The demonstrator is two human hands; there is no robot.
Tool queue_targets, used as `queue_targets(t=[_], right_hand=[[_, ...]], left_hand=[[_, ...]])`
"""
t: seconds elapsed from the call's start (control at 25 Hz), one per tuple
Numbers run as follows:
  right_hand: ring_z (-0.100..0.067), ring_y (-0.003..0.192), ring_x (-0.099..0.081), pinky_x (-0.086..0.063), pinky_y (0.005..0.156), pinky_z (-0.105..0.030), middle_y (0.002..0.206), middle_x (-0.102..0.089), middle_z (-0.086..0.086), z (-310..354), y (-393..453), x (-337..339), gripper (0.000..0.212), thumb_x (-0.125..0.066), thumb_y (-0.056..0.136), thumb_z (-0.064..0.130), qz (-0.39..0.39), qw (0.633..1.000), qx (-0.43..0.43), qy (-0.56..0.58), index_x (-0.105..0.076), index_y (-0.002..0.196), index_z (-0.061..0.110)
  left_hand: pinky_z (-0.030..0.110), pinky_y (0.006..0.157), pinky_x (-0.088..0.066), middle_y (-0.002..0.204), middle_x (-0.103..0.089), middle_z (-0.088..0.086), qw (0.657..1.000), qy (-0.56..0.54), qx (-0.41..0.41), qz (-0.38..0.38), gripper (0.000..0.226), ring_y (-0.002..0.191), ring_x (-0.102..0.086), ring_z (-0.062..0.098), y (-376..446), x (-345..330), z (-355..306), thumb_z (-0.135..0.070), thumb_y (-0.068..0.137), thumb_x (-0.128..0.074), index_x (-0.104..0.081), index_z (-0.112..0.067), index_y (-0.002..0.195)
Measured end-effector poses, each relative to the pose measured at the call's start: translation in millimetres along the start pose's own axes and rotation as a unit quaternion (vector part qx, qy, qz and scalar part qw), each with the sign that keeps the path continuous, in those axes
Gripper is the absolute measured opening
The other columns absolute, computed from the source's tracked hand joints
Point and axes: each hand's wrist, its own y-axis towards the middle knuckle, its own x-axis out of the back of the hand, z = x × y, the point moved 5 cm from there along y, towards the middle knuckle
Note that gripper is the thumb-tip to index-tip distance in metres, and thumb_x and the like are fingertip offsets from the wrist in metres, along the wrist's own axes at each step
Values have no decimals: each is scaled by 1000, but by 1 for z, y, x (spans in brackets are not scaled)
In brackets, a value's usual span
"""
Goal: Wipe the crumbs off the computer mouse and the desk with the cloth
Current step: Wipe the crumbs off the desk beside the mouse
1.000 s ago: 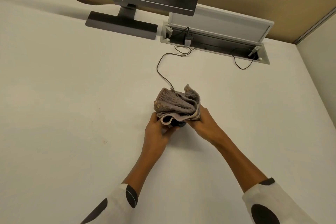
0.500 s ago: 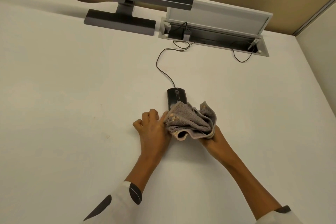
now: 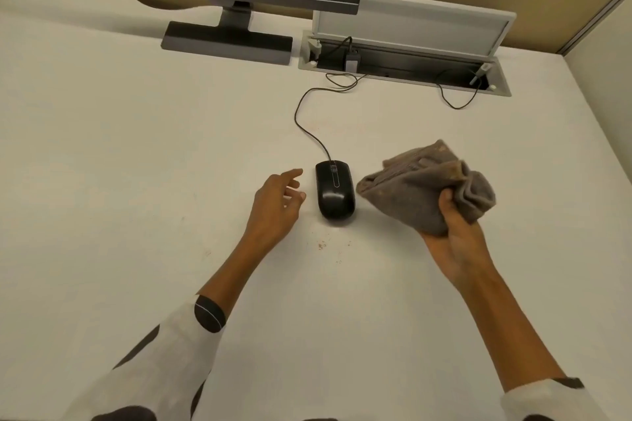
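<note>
Relaxed fingers are spread on the left hand [image 3: 275,207] just beside the mouse [image 3: 334,193], while the bunched cloth [image 3: 424,186] is gripped, raised, in the right hand [image 3: 455,239]; crumbs [image 3: 321,245] are scattered on the desk [image 3: 136,147].

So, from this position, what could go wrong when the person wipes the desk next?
1. The small brown crumbs lie on the white desk just in front of the black wired computer mouse; a sweep away from the body may push them under it.
2. The bunched grey-brown cloth, gripped by the right hand, could catch the thin black cable and drag the mouse.
3. The open left hand is off the mouse, so nothing steadies it.
</note>
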Motion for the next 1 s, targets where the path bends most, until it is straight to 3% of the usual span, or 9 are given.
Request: queue_targets(t=[0.08,0.24,0.36,0.44,0.56,0.68,0.76,0.84,1.0], right_hand=[[-21,118,-57,-51,94,-41,130,-58,-3,13,14,0,50,-56,82,36,-28,998,10,50,-49,129,22],[-15,114,-59,-52,93,-35,120,-64,3,34,36,-1,31,-61,85,29,-84,994,69,28,-58,116,26],[-10,104,-59,-48,88,-13,118,-62,4,47,44,-7,43,-70,80,31,-198,959,120,-164,-56,119,19],[-12,95,-57,-42,71,1,110,-59,4,55,49,-21,51,-71,79,32,-235,887,183,-352,-52,121,11],[-28,96,-60,-51,82,-33,108,-63,-8,43,58,-51,45,-68,80,36,-198,805,191,-525,-49,110,10],[-40,116,-49,-39,95,-53,119,-59,-15,4,58,-87,39,-57,84,20,-132,730,114,-660,-44,120,13],[-48,133,-26,-20,104,-68,138,-46,-16,-26,51,-111,45,-49,88,11,-69,679,70,-727,-37,131,20],[-51,137,-9,-6,104,-75,150,-30,-14,-43,42,-131,50,-45,91,10,-17,649,73,-757,-31,137,25],[-51,138,-2,-3,105,-74,156,-15,-13,-59,19,-143,69,-58,87,12,111,580,141,-795,-22,142,33]], left_hand=[[26,84,-46,117,-59,9,1000,-9,18,-4,46,92,-56,13,7,-2,-8,-25,86,-60,-46,-19,130],[45,93,-41,135,-40,15,986,126,104,24,98,122,-43,32,23,-36,-26,-64,69,-62,-17,-17,143],[48,91,-42,138,-30,17,967,220,123,34,113,125,-34,34,28,-61,-37,-65,65,-65,0,-17,144],[45,88,-43,137,-30,17,965,223,133,32,115,123,-35,34,31,-67,-37,-54,67,-71,5,-16,144],[46,90,-43,138,-31,18,972,170,159,23,113,124,-36,37,34,-56,-28,-42,68,-73,4,-16,145],[48,99,-37,141,-31,22,981,75,179,-10,105,127,-36,41,43,-15,-14,-41,70,-72,-2,-16,145],[49,100,-40,142,-33,22,983,33,176,-39,101,126,-38,40,48,17,-4,-38,70,-71,-6,-17,145],[48,97,-43,141,-34,20,983,11,173,-57,99,124,-41,39,51,40,3,-35,70,-72,-8,-19,144],[43,94,-44,141,-34,19,985,-9,165,-57,99,124,-41,37,46,42,7,-32,71,-73,-8,-20,144]])
